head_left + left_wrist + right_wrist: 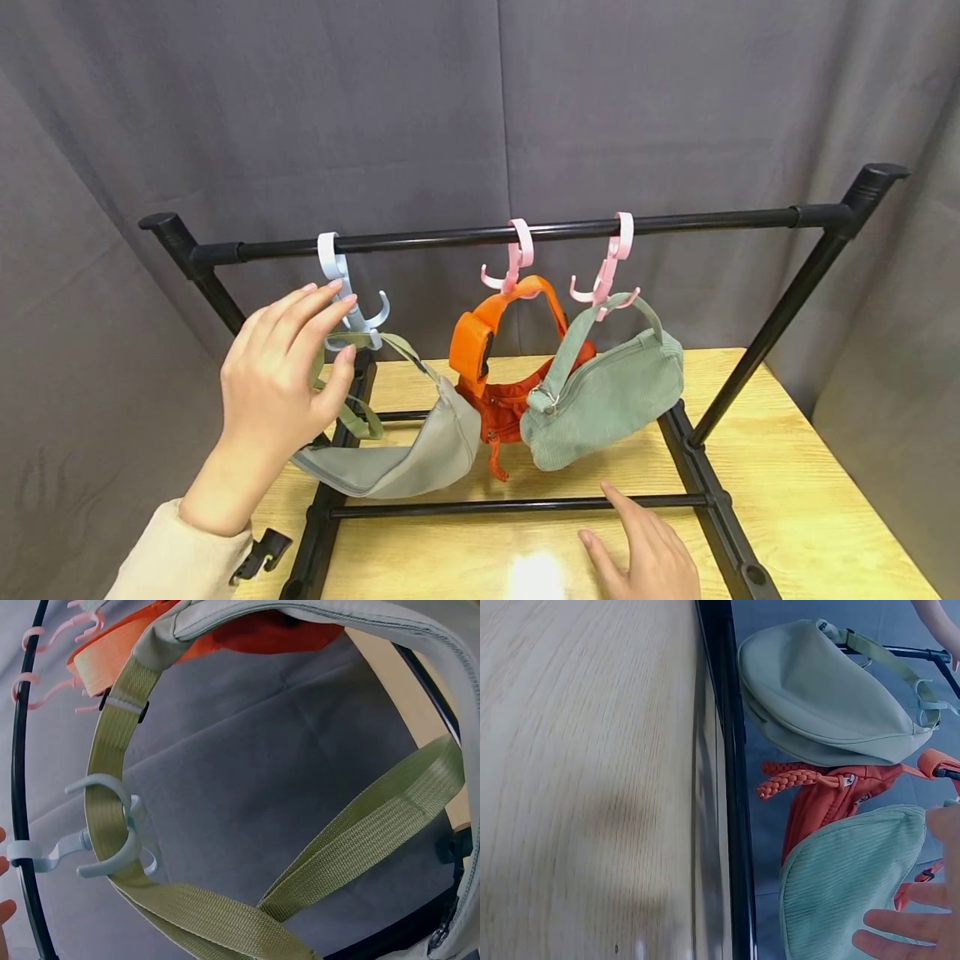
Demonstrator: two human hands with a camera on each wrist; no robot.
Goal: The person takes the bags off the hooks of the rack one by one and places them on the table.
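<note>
My left hand, fingers extended and a little bent, is raised in front of the light-blue hook. A grey-green sling bag hangs from that hook by its olive webbing strap, which lies in the hook's curve in the left wrist view. Nothing shows between my left fingers and thumb. Low at the right, my right hand hovers with fingers loosely spread, holding nothing. Above it hangs a green corduroy bag on a pink hook. An orange-red bag hangs between the two, on another pink hook.
All three hooks hang on the top bar of a black rack standing on a wooden table. A lower crossbar runs near the front. Grey curtain stands behind. A small black clip is by my left sleeve.
</note>
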